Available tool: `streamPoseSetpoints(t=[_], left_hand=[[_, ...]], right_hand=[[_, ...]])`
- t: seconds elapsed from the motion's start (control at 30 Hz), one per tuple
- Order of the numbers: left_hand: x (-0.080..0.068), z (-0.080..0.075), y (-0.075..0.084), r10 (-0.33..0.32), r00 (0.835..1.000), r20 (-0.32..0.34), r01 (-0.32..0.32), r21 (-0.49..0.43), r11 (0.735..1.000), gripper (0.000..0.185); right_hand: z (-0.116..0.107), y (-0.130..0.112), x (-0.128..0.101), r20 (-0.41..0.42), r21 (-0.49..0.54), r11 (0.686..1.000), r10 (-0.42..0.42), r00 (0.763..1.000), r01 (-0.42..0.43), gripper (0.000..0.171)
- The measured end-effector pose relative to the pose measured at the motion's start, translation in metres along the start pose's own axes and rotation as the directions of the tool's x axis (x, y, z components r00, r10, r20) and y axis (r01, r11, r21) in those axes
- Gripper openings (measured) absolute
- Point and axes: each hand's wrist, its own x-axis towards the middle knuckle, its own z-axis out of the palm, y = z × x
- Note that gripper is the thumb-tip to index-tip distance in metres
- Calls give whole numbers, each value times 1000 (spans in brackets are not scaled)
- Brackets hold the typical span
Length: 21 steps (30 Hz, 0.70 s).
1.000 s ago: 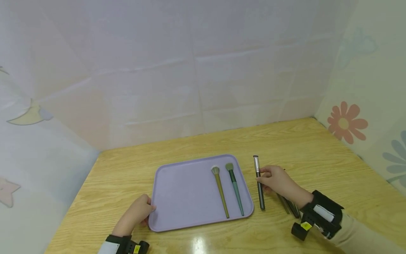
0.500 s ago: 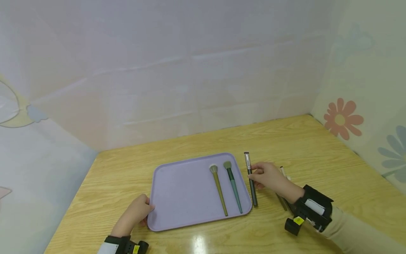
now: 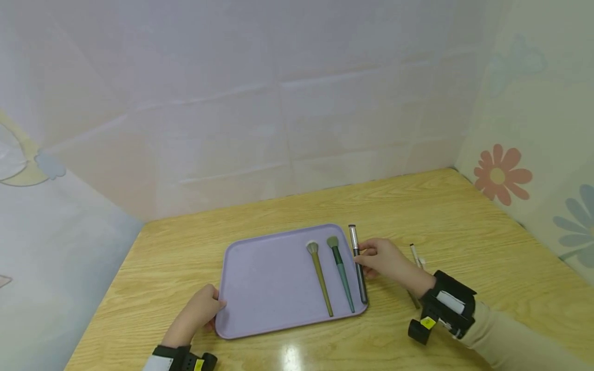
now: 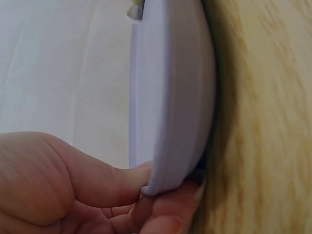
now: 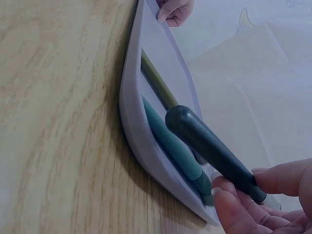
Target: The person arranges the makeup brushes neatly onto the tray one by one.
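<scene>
Right hand (image 3: 387, 262) pinches a dark grey makeup brush with a silver ferrule (image 3: 358, 264) over the right edge of a flat lilac plastic tray (image 3: 269, 283).

The brush runs near to far, just right of a teal-handled brush (image 3: 342, 275) and an olive-handled brush (image 3: 320, 278) lying side by side in the tray; the right grip is clamped on its handle between thumb and fingertips (image 5: 229, 207). The left hand (image 3: 197, 315) holds the tray's near left corner, grip clamped on the rim, thumb on top and fingers under. More slim brushes (image 3: 414, 255) lie on the wooden counter (image 3: 464, 221) to the right, partly hidden by the right wrist.
</scene>
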Motion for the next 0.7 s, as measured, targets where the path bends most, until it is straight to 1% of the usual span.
streamPoseSetpoints(t=[0.37,0.7], left_hand=[[0,1,0,2,1000,-4,-2,-1,1000,12],[-1,0,-1,2,1000,-3,-2,0,1000,13]], right_hand=[[12,-5,2,9,3,1000,11,1000,-11,40],[21,-9,3,-5,8,1000,-8,1000,8,34]])
